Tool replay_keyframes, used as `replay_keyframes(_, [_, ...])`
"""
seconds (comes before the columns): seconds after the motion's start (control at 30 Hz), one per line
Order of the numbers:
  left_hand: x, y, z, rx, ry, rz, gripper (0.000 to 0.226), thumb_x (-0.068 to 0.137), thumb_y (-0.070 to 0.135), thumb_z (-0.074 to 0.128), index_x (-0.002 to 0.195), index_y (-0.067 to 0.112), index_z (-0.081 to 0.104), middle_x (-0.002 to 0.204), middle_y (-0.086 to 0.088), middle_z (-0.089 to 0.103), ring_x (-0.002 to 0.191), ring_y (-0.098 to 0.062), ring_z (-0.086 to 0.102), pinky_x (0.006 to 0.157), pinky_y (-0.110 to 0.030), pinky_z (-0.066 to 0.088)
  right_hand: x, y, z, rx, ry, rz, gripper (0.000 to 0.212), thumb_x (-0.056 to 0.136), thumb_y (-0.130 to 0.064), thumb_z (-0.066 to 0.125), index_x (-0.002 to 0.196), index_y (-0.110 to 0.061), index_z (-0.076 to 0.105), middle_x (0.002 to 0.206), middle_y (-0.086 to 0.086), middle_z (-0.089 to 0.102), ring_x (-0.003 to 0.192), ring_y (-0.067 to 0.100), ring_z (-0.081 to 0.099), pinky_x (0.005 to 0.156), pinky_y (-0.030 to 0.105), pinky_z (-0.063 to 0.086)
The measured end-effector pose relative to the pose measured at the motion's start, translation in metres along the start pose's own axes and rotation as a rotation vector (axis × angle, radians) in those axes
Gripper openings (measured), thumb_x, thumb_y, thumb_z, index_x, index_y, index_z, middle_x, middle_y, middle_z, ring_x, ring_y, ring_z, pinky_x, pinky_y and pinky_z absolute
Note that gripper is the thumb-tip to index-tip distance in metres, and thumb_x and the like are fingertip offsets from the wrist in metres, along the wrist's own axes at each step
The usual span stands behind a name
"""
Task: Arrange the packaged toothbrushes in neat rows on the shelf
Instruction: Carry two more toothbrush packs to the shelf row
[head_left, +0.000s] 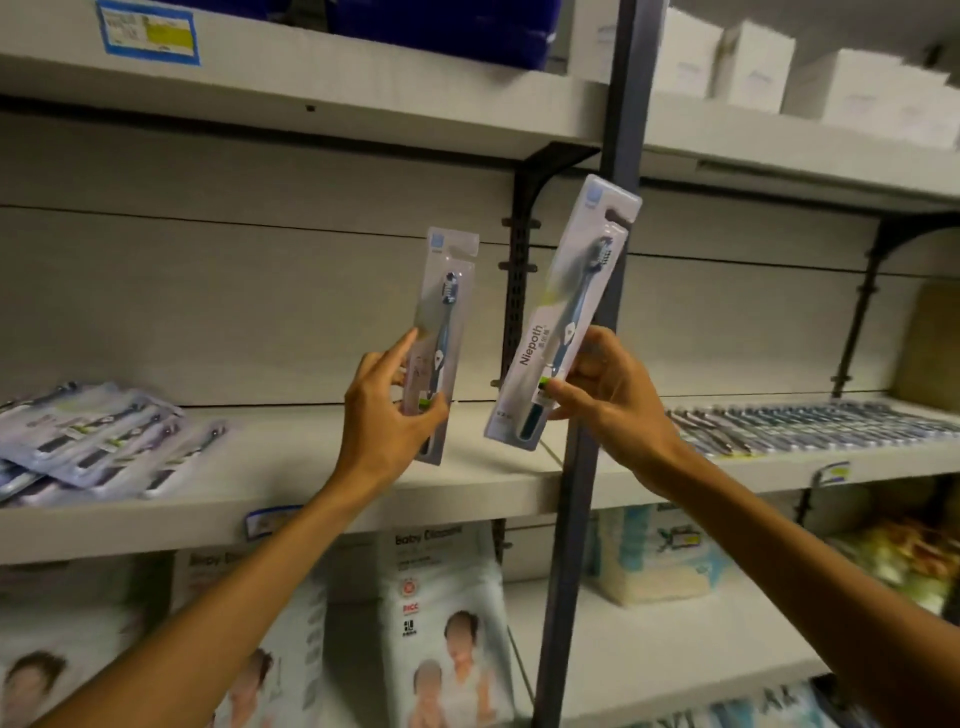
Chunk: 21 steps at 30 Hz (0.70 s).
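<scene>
Left hand grips 1 clear-and-white carded blue toothbrush pack; right hand pinches another, tilted pack, both held above the grey shelf.

Two toothbrush packs held upright above middle shelf. Left pack pinched by left hand, index fingertip at pack's left edge. Right pack tilted right, gripped low by right hand, before upright post. Loose pile left of fingers; neat row right. Diaper packs below.
</scene>
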<state>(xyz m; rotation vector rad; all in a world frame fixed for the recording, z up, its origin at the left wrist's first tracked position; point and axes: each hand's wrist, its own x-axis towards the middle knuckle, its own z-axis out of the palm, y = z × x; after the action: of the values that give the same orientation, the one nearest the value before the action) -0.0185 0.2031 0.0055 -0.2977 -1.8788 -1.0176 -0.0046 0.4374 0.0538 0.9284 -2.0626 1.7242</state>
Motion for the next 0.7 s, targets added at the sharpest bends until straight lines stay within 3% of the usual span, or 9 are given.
replay_keyframes(0.1, [0.001, 0.009, 0.016, -0.024, -0.006, -0.004, 0.076, 0.077, 0.017, 0.076, 0.143, 0.022, 0.039, 0.119, -0.002, 0.047, 0.104, -0.013, 0.053, 0.071, -0.011, 0.052, -0.010, 0.002, -0.029, -0.019, 0.049, 0.020, 0.043, 0.087, -0.007, 0.063, 0.124, -0.021, 0.046, 0.109, 0.002, 0.068, 0.096, 0.015, 0.070, 0.075, 0.036, 0.059])
replay_keyframes(0.23, [0.003, 0.019, 0.040, -0.022, 0.013, -0.009, 0.073, 0.078, 0.018, 0.076, 0.142, 0.020, 0.041, 0.118, -0.003, 0.048, 0.099, -0.009, 0.051, 0.068, 0.002, 0.044, -0.015, 0.007, -0.065, -0.018, 0.102, 0.043, 0.043, 0.088, -0.006, 0.061, 0.124, -0.021, 0.045, 0.107, 0.003, 0.069, 0.095, 0.017, 0.070, 0.074, 0.036, 0.059])
replay_keyframes(0.4, [0.007, 0.022, 0.079, -0.011, 0.035, -0.052, 0.072, 0.078, 0.019, 0.076, 0.141, 0.019, 0.041, 0.121, -0.003, 0.050, 0.100, -0.008, 0.051, 0.067, 0.004, 0.042, -0.003, 0.029, -0.113, -0.030, 0.156, 0.085, 0.042, 0.088, -0.008, 0.062, 0.126, -0.018, 0.045, 0.107, 0.002, 0.069, 0.094, 0.017, 0.070, 0.071, 0.033, 0.060])
replay_keyframes(0.53, [0.013, 0.013, 0.110, 0.005, 0.079, -0.107, 0.072, 0.078, 0.019, 0.075, 0.141, 0.020, 0.041, 0.123, -0.004, 0.050, 0.098, -0.007, 0.051, 0.067, -0.001, 0.044, 0.024, 0.063, -0.144, 0.002, 0.126, 0.184, 0.043, 0.090, -0.006, 0.060, 0.130, -0.013, 0.044, 0.111, 0.005, 0.067, 0.093, 0.018, 0.070, 0.067, 0.031, 0.059])
replay_keyframes(0.7, [0.018, 0.001, 0.151, -0.002, 0.171, -0.250, 0.072, 0.077, 0.021, 0.076, 0.141, 0.022, 0.042, 0.123, -0.005, 0.052, 0.098, -0.010, 0.055, 0.067, -0.007, 0.045, 0.067, 0.111, -0.167, 0.005, 0.042, 0.314, 0.045, 0.089, -0.003, 0.061, 0.131, -0.009, 0.044, 0.114, 0.011, 0.063, 0.095, 0.025, 0.066, 0.073, 0.040, 0.059])
